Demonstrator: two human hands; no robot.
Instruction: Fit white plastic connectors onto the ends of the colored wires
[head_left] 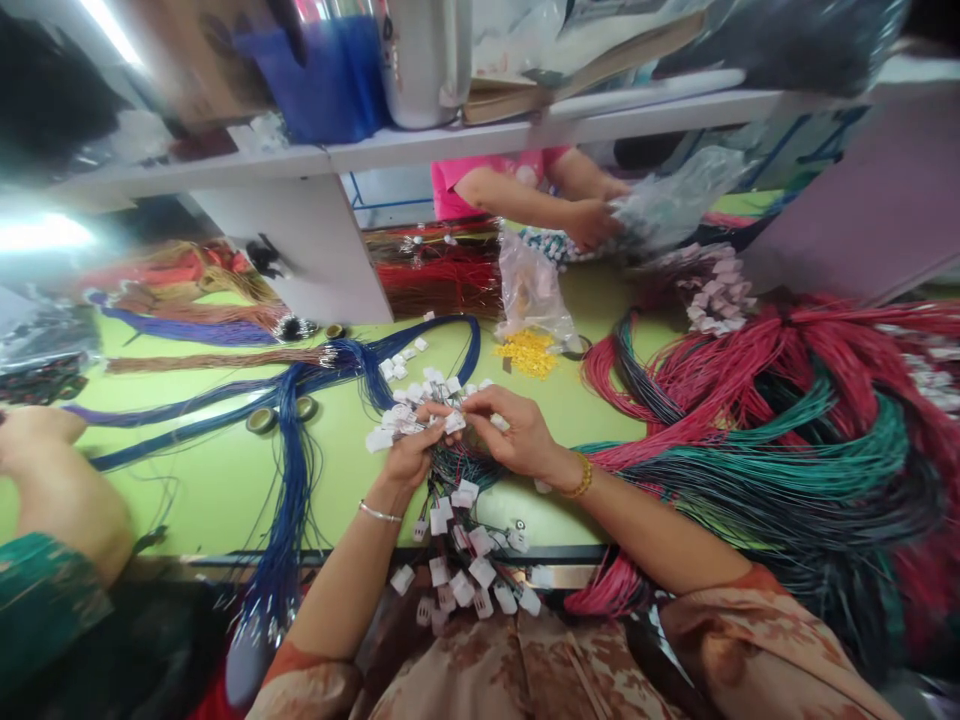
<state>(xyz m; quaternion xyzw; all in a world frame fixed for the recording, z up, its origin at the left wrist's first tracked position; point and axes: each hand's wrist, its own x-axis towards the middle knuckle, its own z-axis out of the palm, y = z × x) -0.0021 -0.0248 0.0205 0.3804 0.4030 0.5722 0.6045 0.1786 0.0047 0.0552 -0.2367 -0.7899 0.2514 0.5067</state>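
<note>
we note blue wires (289,485) on the green table (341,465) | left hand (412,455) holds a white connector (454,422) above it | right hand (517,430): fingertips narrow at that connector, grip we cannot tell | red wires (720,385) rightmost

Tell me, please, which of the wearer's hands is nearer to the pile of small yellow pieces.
Right: the right hand is on the near side of the yellow pieces, while the left hand is farther off, toward their near left.

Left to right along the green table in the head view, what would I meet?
A co-worker's arm → hanging blue wires → the wearer's left hand → right hand → multicoloured wire heap.
</note>
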